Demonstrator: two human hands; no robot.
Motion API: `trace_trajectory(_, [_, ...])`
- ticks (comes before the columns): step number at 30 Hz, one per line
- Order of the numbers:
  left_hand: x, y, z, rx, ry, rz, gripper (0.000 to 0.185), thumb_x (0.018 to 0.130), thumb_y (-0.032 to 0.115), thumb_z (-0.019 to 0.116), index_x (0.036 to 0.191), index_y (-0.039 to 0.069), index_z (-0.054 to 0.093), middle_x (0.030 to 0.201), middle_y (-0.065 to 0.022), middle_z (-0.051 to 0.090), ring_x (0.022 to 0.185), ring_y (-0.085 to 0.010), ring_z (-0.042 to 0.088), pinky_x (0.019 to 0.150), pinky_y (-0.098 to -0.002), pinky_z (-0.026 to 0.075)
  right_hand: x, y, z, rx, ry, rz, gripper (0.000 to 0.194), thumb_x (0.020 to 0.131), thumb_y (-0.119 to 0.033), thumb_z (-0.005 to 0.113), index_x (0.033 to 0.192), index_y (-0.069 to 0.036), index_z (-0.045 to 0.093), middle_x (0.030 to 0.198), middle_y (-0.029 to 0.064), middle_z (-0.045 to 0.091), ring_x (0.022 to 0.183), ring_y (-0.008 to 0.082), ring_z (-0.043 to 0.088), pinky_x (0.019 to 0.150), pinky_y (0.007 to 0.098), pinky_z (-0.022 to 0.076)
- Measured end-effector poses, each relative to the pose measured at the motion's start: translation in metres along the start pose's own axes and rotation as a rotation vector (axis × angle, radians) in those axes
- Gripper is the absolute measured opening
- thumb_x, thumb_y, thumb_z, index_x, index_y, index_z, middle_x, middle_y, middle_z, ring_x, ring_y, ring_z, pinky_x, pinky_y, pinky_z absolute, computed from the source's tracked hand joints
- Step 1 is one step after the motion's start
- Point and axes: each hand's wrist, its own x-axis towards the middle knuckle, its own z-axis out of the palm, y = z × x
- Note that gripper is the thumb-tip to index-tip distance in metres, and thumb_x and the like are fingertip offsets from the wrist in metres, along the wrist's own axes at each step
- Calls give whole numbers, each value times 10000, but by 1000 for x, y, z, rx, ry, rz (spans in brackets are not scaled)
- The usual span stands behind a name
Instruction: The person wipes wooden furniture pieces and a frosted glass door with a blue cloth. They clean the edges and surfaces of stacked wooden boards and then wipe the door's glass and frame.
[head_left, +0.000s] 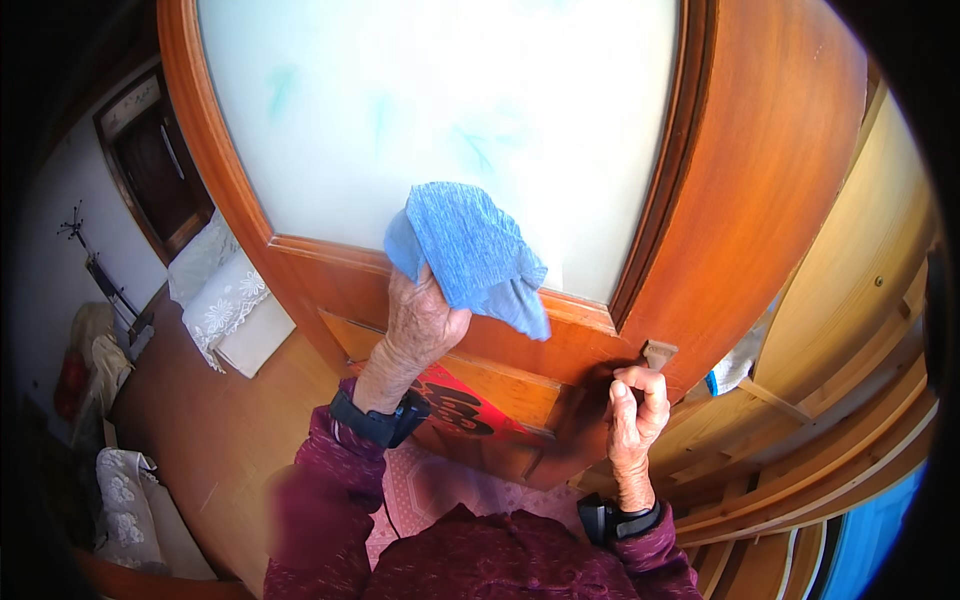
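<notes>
My left hand (425, 319) holds a crumpled blue cloth (472, 244) against the lower part of a frosted glass pane (420, 127) in a wooden door (757, 187). The cloth overlaps the pane's bottom moulding, and its loose corner hangs down to the right. At the right side of the door, my right hand (636, 416) has its fingers curled at a metal door handle (660, 351), whose lower part is hidden behind the fingers. A red paper decoration (469, 409) with dark markings is on the door's lower panel, partly behind my left wrist.
Light wooden boards with slats (840, 300) stand close on the right, with a white and blue cloth (731, 371) among them. To the left are lace-covered furniture (225, 300), a coat stand (105, 277) and a dark door (157, 169). Pink patterned flooring (416, 480) lies below.
</notes>
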Motion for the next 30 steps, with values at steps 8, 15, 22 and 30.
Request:
trace_trajectory(8, [2,14,-31,-231,-306,-157,485,701,108,651,1179,74,574,1381,-248,364,1297,-480,300,1071,-569,242,-1,3,2,7,28,-12,49,864,-31,597,885,-35,553,765,50,622,528,70,492,524,230,425])
trace_trajectory(15, [8,14,-38,-341,-313,-134,446,710,115,652,1147,65,577,1346,-205,413,1259,-395,393,1053,-519,299,0,1,2,44,20,-19,43,866,-21,583,885,-34,547,765,53,620,496,66,476,490,233,409])
trace_trajectory(22, [6,29,-34,-833,-199,-752,411,693,76,549,1094,-10,565,1007,-117,585,906,-197,563,814,-350,473,-1,2,2,62,19,6,51,865,-28,592,892,-36,550,795,68,641,487,71,483,485,234,410])
trace_trajectory(30, [5,26,-45,-1110,-306,-727,583,653,136,555,1200,-52,481,1070,-98,590,928,-188,570,805,-320,466,0,-1,2,23,15,-18,51,863,-19,604,890,-31,562,779,66,641,498,74,487,498,231,412])
